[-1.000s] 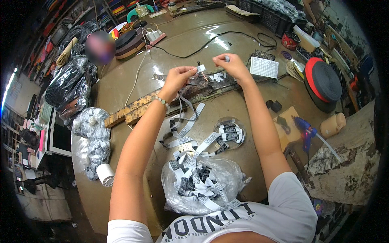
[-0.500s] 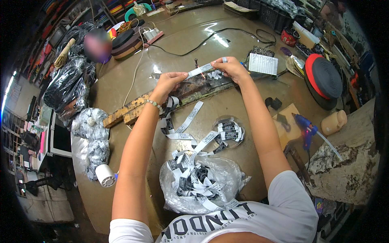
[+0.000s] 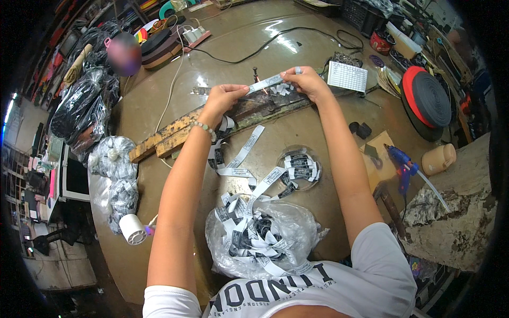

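A white printed label ribbon (image 3: 266, 82) is stretched between my hands. My left hand (image 3: 225, 99) pinches its left end and my right hand (image 3: 307, 84) pinches the right end. The ribbon passes just in front of a thin upright metal piece (image 3: 255, 72) on a dark, worn wooden bar (image 3: 183, 135); a small orange glow shows beneath it. Small cut label pieces (image 3: 281, 90) lie in a heap beside my right fingers. Nearer me, a long label strip (image 3: 246, 151) trails over the table to a clear plastic bag (image 3: 297, 228) full of tangled labels.
Cut labels fill a round clear container (image 3: 301, 168) at the middle. To the right are a blue glue gun (image 3: 401, 161), a beige cup (image 3: 439, 159) and rolls of webbing (image 3: 428, 98). A white spool (image 3: 132, 229) stands at the left edge. A black cable (image 3: 249, 59) crosses the far table.
The view has shifted slightly. Both hands still hold the label ribbon taut over the bar, with the left fingers a little more closed around its end.
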A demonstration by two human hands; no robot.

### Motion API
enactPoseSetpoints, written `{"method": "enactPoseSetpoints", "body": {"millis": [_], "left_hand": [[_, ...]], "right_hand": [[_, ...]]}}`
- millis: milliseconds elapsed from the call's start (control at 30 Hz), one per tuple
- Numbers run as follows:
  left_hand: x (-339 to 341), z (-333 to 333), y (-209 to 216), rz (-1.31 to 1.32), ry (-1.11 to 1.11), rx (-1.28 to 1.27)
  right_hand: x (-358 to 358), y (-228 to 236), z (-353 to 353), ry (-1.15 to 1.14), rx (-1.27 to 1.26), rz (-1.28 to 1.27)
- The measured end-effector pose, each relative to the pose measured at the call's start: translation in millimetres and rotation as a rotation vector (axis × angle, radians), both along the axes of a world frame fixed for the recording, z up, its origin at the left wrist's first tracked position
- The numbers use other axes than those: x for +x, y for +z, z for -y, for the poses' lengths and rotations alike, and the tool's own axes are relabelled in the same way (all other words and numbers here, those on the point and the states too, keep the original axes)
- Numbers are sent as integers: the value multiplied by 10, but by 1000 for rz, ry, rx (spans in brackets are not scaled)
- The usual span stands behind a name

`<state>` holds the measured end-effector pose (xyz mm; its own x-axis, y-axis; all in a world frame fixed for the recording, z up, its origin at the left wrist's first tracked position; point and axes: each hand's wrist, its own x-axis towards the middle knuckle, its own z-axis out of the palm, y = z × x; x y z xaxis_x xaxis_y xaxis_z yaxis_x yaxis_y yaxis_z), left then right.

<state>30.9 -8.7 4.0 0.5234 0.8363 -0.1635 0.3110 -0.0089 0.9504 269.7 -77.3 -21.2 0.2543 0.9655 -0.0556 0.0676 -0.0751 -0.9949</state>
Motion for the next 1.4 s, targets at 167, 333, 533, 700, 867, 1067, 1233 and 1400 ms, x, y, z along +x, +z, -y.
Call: {"method": "enactPoseSetpoints", "body": {"millis": [167, 333, 533, 700, 867, 1067, 1233, 1400], "left_hand": [[-9, -36, -45, -30, -10, 22], [-35, -5, -8, 6, 7, 14], [-18, 47, 82, 128, -6, -18], [36, 51, -17, 205, -15, -37], [37, 11, -100, 175, -4, -18], [60, -13, -119, 99, -18, 49], [79, -18, -124, 28, -10, 86], [24, 8, -54, 78, -3, 54]], "right_hand": [[-34, -97, -33, -11, -20, -34], [4, -27, 9, -127, -9, -125], [-94, 115, 8, -38, 200, -687], [-293, 99, -4, 146, 14, -465], [-414, 100, -18, 151, -3, -68], [-422, 6, -35, 96, 66, 127], [-386, -153, -90, 140, 143, 117], [-220, -80, -50, -12, 97, 351]]}}
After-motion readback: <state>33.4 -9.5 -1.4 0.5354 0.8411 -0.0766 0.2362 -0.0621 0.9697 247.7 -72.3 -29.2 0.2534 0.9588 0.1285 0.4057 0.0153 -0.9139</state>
